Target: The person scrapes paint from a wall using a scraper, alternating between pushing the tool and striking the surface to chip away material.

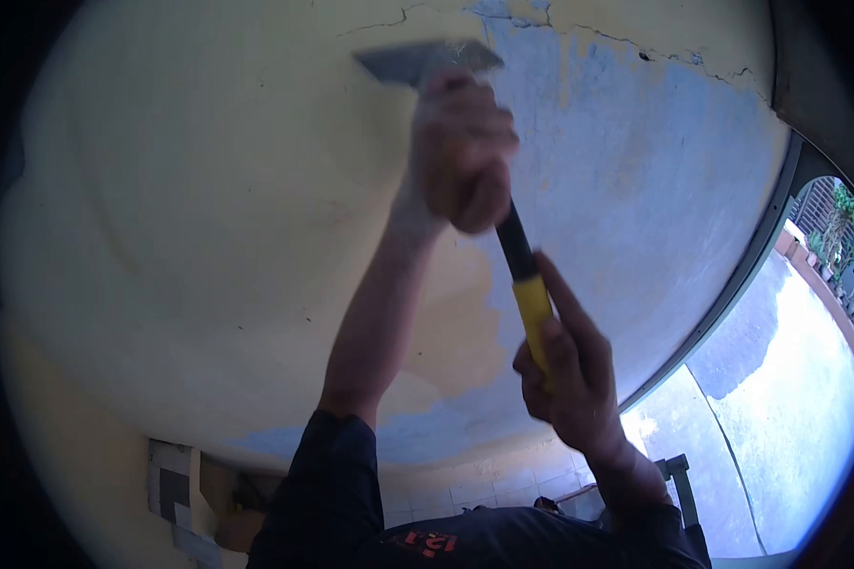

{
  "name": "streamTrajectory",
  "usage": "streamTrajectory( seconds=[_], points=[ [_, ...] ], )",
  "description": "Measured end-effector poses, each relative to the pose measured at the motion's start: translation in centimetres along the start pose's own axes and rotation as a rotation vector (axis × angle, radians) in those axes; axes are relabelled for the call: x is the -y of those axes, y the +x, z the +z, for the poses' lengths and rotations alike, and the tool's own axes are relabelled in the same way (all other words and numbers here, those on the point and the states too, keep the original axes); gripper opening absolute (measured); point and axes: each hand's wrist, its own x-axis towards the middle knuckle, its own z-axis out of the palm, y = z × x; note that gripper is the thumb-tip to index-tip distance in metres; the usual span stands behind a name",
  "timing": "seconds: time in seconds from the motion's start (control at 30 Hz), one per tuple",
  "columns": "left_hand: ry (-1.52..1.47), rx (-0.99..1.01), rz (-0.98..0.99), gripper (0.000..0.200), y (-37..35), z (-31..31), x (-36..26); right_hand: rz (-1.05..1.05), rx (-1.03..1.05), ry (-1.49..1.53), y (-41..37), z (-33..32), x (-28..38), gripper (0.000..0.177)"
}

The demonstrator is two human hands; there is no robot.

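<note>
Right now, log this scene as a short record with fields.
tool: scraper, flat blade up at the wall, black shaft, yellow handle
left grip: closed round the shaft just below the blade, arm raised
right grip: closed on the yellow handle's lower end
wall: cream paint
bare patch: blue-grey, right of the blade
crack: runs along the top of the wall
clothing: dark sleeve on the left arm

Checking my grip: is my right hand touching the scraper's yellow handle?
Touching. The head view shows the right hand closed round the yellow handle, its index finger lying along it.
</note>
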Motion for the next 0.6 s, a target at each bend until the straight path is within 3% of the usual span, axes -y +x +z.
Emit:
streamTrajectory(
  seconds=[0.1,0.17,0.27,0.33,0.6],
  points=[
    [0.031,-0.070,0.043,0.057,0.8,-0.5,0.2,-0.066,-0.025,-0.073,0.7,0.0,1.4,0.054],
    [-0.004,-0.096,0.005,0.038,-0.9,0.3,-2.2,-0.040,-0.039,-0.134,-2.9,-0.8,-0.8,0.057],
    [-0.040,-0.004,-0.079,0.039,-3.2,1.6,-5.0,0.022,-0.038,-0.084,-4.7,-0.9,-2.0,0.059],
    [-0.027,-0.116,-0.124,0.056,-4.2,2.9,-5.3,0.204,-0.011,0.042,-4.3,-1.0,-1.4,0.053],
    [0.015,-0.009,-0.088,0.059,-0.9,0.5,-1.7,0.023,0.084,0.026,-0.7,-1.2,-0.2,0.058]
  ],
)
